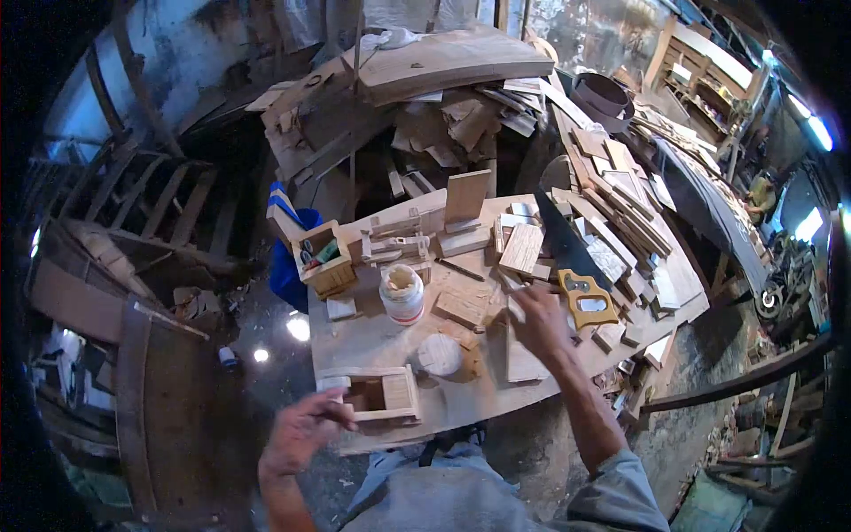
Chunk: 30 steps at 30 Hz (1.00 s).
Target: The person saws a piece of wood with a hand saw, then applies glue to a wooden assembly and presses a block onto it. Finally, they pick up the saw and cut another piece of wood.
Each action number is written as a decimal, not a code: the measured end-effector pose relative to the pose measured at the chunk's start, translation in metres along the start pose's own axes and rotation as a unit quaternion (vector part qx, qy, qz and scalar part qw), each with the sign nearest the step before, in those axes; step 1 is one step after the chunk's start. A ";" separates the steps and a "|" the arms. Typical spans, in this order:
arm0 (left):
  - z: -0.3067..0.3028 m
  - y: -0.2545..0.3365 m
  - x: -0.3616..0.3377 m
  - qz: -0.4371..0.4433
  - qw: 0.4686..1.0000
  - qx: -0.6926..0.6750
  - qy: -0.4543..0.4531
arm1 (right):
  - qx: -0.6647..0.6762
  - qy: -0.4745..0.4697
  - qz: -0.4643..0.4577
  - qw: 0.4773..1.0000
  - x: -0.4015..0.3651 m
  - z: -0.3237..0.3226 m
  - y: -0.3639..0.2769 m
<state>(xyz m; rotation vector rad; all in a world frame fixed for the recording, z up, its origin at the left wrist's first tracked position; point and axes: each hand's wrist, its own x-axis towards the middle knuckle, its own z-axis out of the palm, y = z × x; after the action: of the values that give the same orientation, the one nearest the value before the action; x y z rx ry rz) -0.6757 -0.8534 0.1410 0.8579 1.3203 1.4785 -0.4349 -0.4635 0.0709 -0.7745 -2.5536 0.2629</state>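
Observation:
My left hand (301, 430) hovers at the near left edge of the workbench (461, 403), fingers loosely curled, just beside a small open wooden box frame (381, 395); it holds nothing that I can see. My right hand (538, 321) reaches out over the bench, fingers spread, resting on a flat wooden board (521, 359). Just right of that hand lies a handsaw with a yellow wooden handle (587, 297) and a dark blade (557, 239). A white glue jar (402, 295) stands near the bench's middle, with a round wooden disc (441, 354) in front of it.
Small wood blocks and offcuts (523, 248) litter the bench; an upright board (467, 197) stands at the back. A small crate with tools (324, 260) sits at the left corner. Piled planks (443, 80) rise behind, stacked slats (620, 204) at right. Wooden chair frames (151, 204) stand left.

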 end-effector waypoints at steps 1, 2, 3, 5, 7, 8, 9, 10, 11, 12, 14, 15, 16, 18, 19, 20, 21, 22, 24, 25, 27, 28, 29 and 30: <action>-0.020 -0.001 -0.004 0.023 0.998 -0.029 0.041 | 0.049 -0.044 -0.014 0.998 0.008 0.028 -0.002; -0.035 0.001 -0.006 0.024 0.996 -0.010 0.081 | 0.027 -0.076 -0.029 0.996 0.017 0.059 -0.004; -0.048 0.003 -0.008 0.025 0.992 0.007 0.123 | 0.017 -0.094 -0.015 0.995 0.022 0.077 -0.010; -0.064 0.000 -0.010 0.035 0.977 0.041 0.206 | -0.032 -0.143 -0.002 0.989 0.030 0.090 -0.019; -0.076 -0.006 -0.017 0.043 0.967 0.080 0.238 | -0.053 -0.193 -0.005 0.980 0.040 0.095 -0.017; -0.080 -0.009 -0.020 0.046 0.961 0.100 0.254 | -0.078 -0.189 0.004 0.979 0.045 0.097 -0.013; -0.082 -0.010 -0.024 0.029 0.958 0.109 0.262 | -0.101 -0.186 0.014 0.977 0.049 0.093 -0.014; -0.085 -0.018 -0.028 0.025 0.956 0.108 0.270 | -0.123 -0.184 0.026 0.975 0.051 0.091 -0.014; -0.089 -0.031 -0.031 0.019 0.954 0.109 0.278 | -0.118 -0.065 -0.014 0.991 0.044 0.116 0.019; -0.091 -0.043 -0.034 0.012 0.951 0.109 0.289 | -0.142 -0.105 0.043 0.983 0.051 0.111 0.023; -0.089 -0.059 -0.037 0.001 0.944 0.151 0.293 | -0.186 -0.183 0.153 0.953 0.079 0.100 0.021; -0.088 -0.066 -0.037 -0.004 0.940 0.172 0.294 | -0.215 -0.132 0.141 0.957 0.081 0.101 0.021; -0.088 -0.072 -0.037 -0.025 0.938 0.183 0.293 | -0.244 -0.081 0.129 0.958 0.080 0.103 0.020; -0.088 -0.083 -0.037 -0.067 0.934 0.203 0.286 | -0.247 -0.033 0.126 0.960 0.078 0.108 0.016; -0.090 -0.087 -0.038 -0.075 0.929 0.231 0.280 | -0.252 -0.037 0.133 0.958 0.077 0.106 0.010; -0.092 -0.088 -0.039 -0.081 0.929 0.236 0.273 | -0.257 -0.037 0.140 0.955 0.077 0.102 0.003; -0.094 -0.089 -0.039 -0.085 0.929 0.241 0.268 | -0.201 -0.038 0.144 0.968 0.076 0.093 -0.007; -0.095 -0.089 -0.039 -0.090 0.929 0.246 0.262 | -0.122 -0.081 0.105 0.984 0.070 0.080 -0.019; -0.099 -0.085 -0.040 -0.100 0.922 0.259 0.268 | 0.038 -0.166 0.028 0.985 0.050 0.050 -0.048; -0.100 -0.082 -0.039 -0.104 0.919 0.266 0.270 | 0.055 -0.228 -0.016 0.972 0.037 0.036 -0.067; -0.099 -0.072 -0.034 -0.111 0.917 0.274 0.269 | 0.040 -0.293 -0.083 0.952 0.015 0.035 -0.090; -0.098 -0.069 -0.033 -0.114 0.916 0.277 0.268 | 0.008 -0.298 -0.105 0.949 0.006 0.040 -0.096; -0.099 -0.071 -0.032 -0.114 0.917 0.281 0.260 | -0.025 -0.301 -0.127 0.945 -0.001 0.043 -0.101; -0.101 -0.073 -0.030 -0.113 0.918 0.284 0.253 | -0.018 -0.299 -0.130 0.945 -0.005 0.048 -0.103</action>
<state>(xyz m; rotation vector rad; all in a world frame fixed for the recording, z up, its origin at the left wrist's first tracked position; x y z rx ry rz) -0.7459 -0.9162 0.0543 0.6542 2.2295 1.1786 -0.5037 -0.5539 0.0580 -0.3921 -3.2002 0.4174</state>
